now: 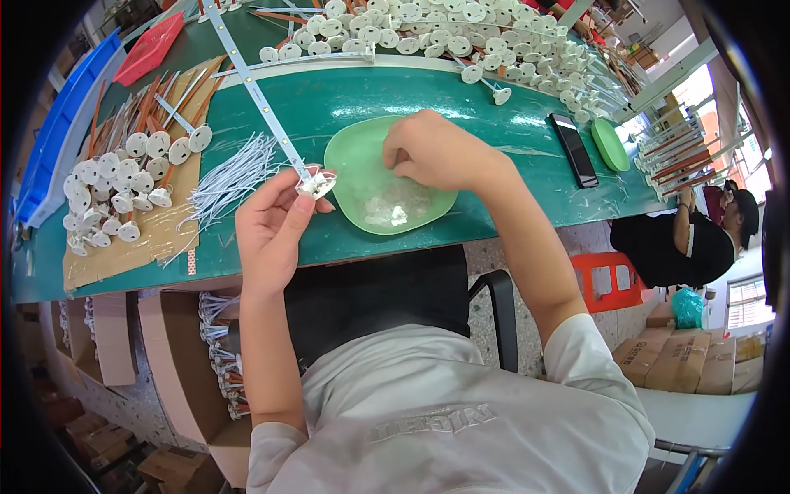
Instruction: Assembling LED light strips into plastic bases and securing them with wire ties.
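Nearest the person, the left hand [271, 235] pinched the white disc end [315, 186] of a light strip [251, 86] between thumb and fingers, the strip slanting away over the green bench [436, 89], seemingly to keep that end in view. Just beside it sat a green dish [350, 160], its rim likely meant to stop small clear pieces [397, 207] scattering. Above it the right hand [436, 148] curled its fingers; I couldn't tell whether they gripped anything. White wires [234, 177] lay bundled to the left, probably for easy reach. Farther off, white discs [494, 41] were heaped, perhaps to leave working room.
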Tool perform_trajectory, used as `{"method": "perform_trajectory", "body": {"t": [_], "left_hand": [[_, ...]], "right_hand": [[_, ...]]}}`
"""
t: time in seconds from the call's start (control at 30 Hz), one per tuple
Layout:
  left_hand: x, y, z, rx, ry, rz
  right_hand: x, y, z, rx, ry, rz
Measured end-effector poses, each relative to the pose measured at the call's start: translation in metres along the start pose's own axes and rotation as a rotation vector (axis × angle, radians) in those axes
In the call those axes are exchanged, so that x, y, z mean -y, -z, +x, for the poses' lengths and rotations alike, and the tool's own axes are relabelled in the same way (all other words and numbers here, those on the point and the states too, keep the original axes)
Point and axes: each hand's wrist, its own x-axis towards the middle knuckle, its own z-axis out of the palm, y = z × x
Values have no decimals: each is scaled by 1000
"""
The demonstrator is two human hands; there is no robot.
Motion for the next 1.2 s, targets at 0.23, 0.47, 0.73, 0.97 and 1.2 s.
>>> {"method": "perform_trajectory", "body": {"t": [0.23,0.47,0.73,0.97,1.2], "left_hand": [[-3,-4,1,5,43,54],[-4,-5,0,1,37,51],[-5,-7,1,3,23,62],[-3,-7,0,5,30,59],[-3,-8,2,11,33,67]], "right_hand": [[7,0,-1,-34,9,1],[-2,7,-6,-53,55,5],[3,7,-2,-42,-11,-44],[8,11,-2,1,-55,-63],[-2,6,-6,-76,-2,-83]]}}
